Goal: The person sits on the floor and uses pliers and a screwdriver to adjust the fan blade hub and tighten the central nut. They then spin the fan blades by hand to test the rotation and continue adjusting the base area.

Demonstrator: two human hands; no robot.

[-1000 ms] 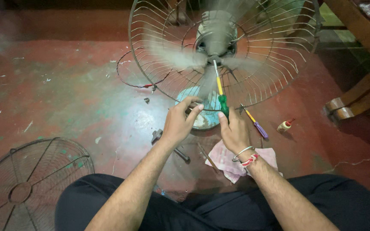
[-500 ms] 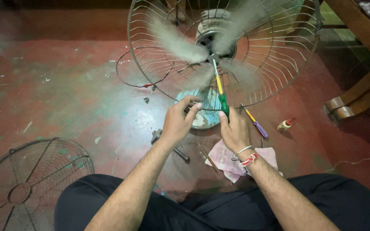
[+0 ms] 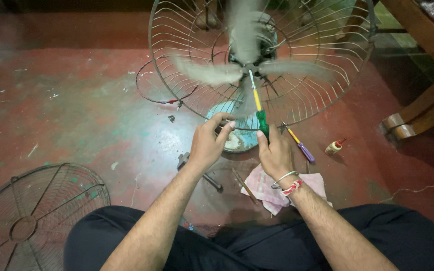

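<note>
1. The right hand (image 3: 276,150) was closed around the green handle of a screwdriver (image 3: 259,113), its yellow shaft pointing up at the hub of the fan blades (image 3: 247,68), which showed only as a blur.
2. The left hand (image 3: 208,143) had its fingers curled at the lower rim of the rear fan guard (image 3: 327,95), pinching the wire there.
3. The fan stood on the red floor (image 3: 66,110) on a pale blue base (image 3: 237,135), just in front of the seated person's knees.
4. A second screwdriver with a purple handle (image 3: 302,148) lay right of the base, a small oil bottle (image 3: 334,146) beyond it.
5. A pink cloth (image 3: 272,193) lay under the right wrist.
6. The detached front guard (image 3: 31,216) lay flat at the left.
</note>
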